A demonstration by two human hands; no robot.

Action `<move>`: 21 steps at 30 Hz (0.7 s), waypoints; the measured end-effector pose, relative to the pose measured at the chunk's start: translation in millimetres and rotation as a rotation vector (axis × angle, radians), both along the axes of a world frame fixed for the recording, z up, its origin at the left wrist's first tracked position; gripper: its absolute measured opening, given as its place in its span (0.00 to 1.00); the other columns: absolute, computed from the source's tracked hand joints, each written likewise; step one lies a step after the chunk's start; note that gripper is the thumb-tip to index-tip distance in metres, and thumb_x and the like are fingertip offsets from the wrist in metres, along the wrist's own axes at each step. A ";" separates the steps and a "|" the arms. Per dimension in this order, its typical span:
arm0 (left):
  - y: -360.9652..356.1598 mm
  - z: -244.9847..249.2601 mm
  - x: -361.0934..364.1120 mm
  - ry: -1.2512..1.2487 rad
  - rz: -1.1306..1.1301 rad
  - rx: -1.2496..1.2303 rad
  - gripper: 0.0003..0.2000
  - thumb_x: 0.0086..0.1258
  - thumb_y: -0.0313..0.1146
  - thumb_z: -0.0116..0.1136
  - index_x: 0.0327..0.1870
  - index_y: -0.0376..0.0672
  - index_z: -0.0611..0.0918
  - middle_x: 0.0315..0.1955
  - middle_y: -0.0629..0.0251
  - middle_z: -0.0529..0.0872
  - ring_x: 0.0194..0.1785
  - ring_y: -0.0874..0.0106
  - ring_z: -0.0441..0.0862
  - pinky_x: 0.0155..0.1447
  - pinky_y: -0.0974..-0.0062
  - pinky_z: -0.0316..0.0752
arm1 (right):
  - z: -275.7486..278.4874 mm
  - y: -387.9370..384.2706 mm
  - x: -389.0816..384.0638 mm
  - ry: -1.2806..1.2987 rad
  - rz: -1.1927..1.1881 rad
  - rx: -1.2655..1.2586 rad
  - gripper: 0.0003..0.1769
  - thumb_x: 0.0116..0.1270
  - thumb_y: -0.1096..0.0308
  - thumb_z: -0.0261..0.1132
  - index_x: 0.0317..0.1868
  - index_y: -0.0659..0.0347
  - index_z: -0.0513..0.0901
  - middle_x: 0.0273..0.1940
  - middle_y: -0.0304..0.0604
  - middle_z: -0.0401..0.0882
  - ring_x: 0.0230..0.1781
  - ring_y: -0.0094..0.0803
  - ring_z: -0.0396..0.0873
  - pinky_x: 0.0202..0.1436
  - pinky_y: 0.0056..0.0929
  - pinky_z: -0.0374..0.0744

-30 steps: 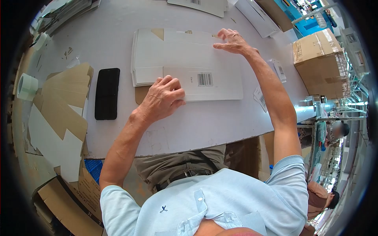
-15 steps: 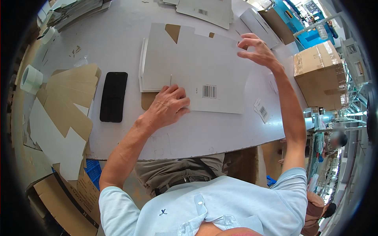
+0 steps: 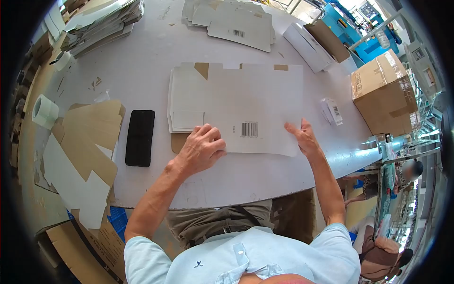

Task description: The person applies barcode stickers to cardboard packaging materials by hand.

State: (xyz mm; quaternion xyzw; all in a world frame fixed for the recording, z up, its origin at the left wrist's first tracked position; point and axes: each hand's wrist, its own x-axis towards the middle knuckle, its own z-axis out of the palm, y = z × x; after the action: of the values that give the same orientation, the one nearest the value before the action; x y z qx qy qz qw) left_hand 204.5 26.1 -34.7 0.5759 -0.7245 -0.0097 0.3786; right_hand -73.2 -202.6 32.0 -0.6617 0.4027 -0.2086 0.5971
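Observation:
A flat grey-white cardboard sheet (image 3: 269, 102) with a printed barcode and brown patches along its far edge lies in front of me. Beneath its left side, further white cardboard pieces (image 3: 182, 102) and a bit of brown board (image 3: 178, 143) stick out. My left hand (image 3: 201, 147) is closed at the sheet's near left edge, its fingers bent over the board. At the right edge, near the lower corner, is my right hand (image 3: 305, 136), open with thumb and forefinger apart. A black phone (image 3: 140, 138) lies left of the sheet.
Barcode labels (image 3: 332, 112) lie to the right, near a taped carton (image 3: 385, 92). Stacked cardboard (image 3: 241, 23) and a white box (image 3: 307, 47) are at the back. Cut cardboard (image 3: 92, 125) and a tape roll (image 3: 45, 111) lie left. Other people (image 3: 385, 253) are beyond the table.
My right hand has come down from the sheet's far right corner to its near right edge. My left hand stays at the near edge. Loose labels now sit farther off. The camera view has shifted.

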 end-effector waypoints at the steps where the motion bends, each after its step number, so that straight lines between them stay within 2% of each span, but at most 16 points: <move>1: -0.9 -0.5 -0.5 -0.025 -0.005 -0.069 0.12 0.56 0.34 0.79 0.37 0.48 0.86 0.35 0.72 0.81 0.43 0.69 0.78 0.54 0.66 0.73 | -4.6 -7.2 -9.8 -0.049 -0.007 -0.061 0.20 0.70 0.65 0.75 0.58 0.66 0.84 0.49 0.40 0.87 0.47 0.27 0.83 0.53 0.27 0.80; 3: -1.8 8.2 -4.8 -0.003 0.002 -0.131 0.12 0.56 0.34 0.80 0.38 0.48 0.86 0.34 0.72 0.82 0.42 0.70 0.79 0.54 0.66 0.73 | 2.1 -18.6 -10.9 -0.094 -0.013 -0.124 0.21 0.70 0.66 0.75 0.59 0.66 0.83 0.50 0.41 0.87 0.48 0.28 0.83 0.54 0.28 0.81; 5: -5.3 10.3 -7.5 0.024 0.007 -0.189 0.12 0.56 0.35 0.80 0.38 0.48 0.87 0.33 0.72 0.82 0.42 0.70 0.79 0.54 0.66 0.74 | 39.2 -31.4 6.3 -0.229 -0.249 -0.096 0.22 0.69 0.67 0.75 0.60 0.65 0.82 0.53 0.44 0.86 0.52 0.31 0.83 0.58 0.31 0.81; 7: -10.3 7.7 -6.9 0.026 0.049 -0.197 0.11 0.58 0.35 0.80 0.37 0.47 0.87 0.33 0.72 0.83 0.42 0.70 0.81 0.54 0.67 0.75 | 60.5 -60.2 29.3 -0.312 -0.307 -0.100 0.28 0.69 0.68 0.75 0.66 0.65 0.77 0.59 0.45 0.83 0.58 0.34 0.83 0.61 0.35 0.83; 13: -16.4 0.8 -2.6 0.023 0.059 -0.115 0.11 0.59 0.36 0.79 0.38 0.48 0.87 0.34 0.71 0.83 0.44 0.69 0.81 0.53 0.67 0.77 | 49.3 -202.7 127.0 -0.506 -0.277 -0.125 0.30 0.66 0.70 0.77 0.65 0.69 0.77 0.59 0.48 0.83 0.60 0.38 0.82 0.64 0.35 0.81; 16: -17.5 1.4 -1.4 0.024 0.051 -0.070 0.12 0.58 0.36 0.79 0.39 0.48 0.87 0.35 0.71 0.83 0.45 0.69 0.81 0.53 0.66 0.76 | 34.1 -265.2 174.7 -0.429 -0.251 -0.103 0.32 0.66 0.68 0.78 0.66 0.70 0.76 0.60 0.49 0.83 0.62 0.39 0.81 0.65 0.35 0.81; 18: -19.3 4.8 1.1 0.023 0.028 -0.038 0.13 0.57 0.37 0.80 0.40 0.48 0.87 0.36 0.71 0.83 0.46 0.69 0.81 0.54 0.65 0.76 | 17.6 -301.5 189.7 -0.019 -0.403 -0.155 0.33 0.66 0.66 0.77 0.68 0.67 0.76 0.61 0.51 0.83 0.58 0.38 0.83 0.62 0.35 0.82; 20: -18.0 9.1 0.0 -0.022 0.020 0.034 0.16 0.56 0.39 0.81 0.43 0.48 0.87 0.40 0.69 0.84 0.49 0.67 0.81 0.57 0.63 0.75 | -0.7 -293.0 199.4 0.363 -0.537 -0.666 0.31 0.67 0.63 0.74 0.68 0.65 0.76 0.59 0.50 0.84 0.51 0.32 0.84 0.54 0.32 0.84; 21: -17.3 10.1 0.1 -0.007 -0.019 0.048 0.16 0.56 0.39 0.81 0.43 0.48 0.87 0.40 0.69 0.84 0.49 0.67 0.81 0.57 0.63 0.75 | -4.7 -290.0 195.6 0.258 -0.399 -0.615 0.24 0.69 0.64 0.72 0.62 0.65 0.79 0.53 0.45 0.85 0.47 0.29 0.84 0.49 0.30 0.83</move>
State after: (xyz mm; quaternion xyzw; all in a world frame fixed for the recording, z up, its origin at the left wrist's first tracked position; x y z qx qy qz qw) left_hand 204.6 8.8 -24.6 0.5780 -0.7308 -0.0286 0.3621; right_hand 122.4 -492.6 27.3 -0.7392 0.5141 -0.3468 0.2629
